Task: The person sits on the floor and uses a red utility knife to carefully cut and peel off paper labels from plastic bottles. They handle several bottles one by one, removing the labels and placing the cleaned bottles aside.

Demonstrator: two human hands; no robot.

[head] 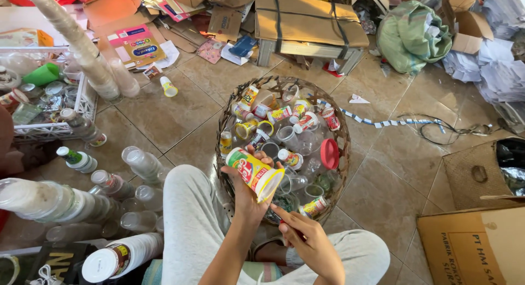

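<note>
Left hand wrapped around a labelled plastic cup, fingers closed on its wall, mouth tilted down and toward the right, over the near rim of the wicker basket. Right hand pinched shut on a thin blade-like tool, tip aimed up at the cup's rim; exact kind of tool too small to tell. Judged step: working the label or seal off at the rim. Best done with firm grip low on the cup body, thumb clear of the blade path, tool kept shallow and pushed away from the holding fingers, cup steadied against the knee if it flexes. Thin wall likely to buckle under a hard squeeze. Cup look: clear or whitish plastic, tapered, wrapped in a printed sleeve of yellow, red and green, open mouth with a yellowish rim. Basket on the tiled floor between the knees, full of similar cups and a red lid. Nested cup stacks near the floor's left edge.
</note>
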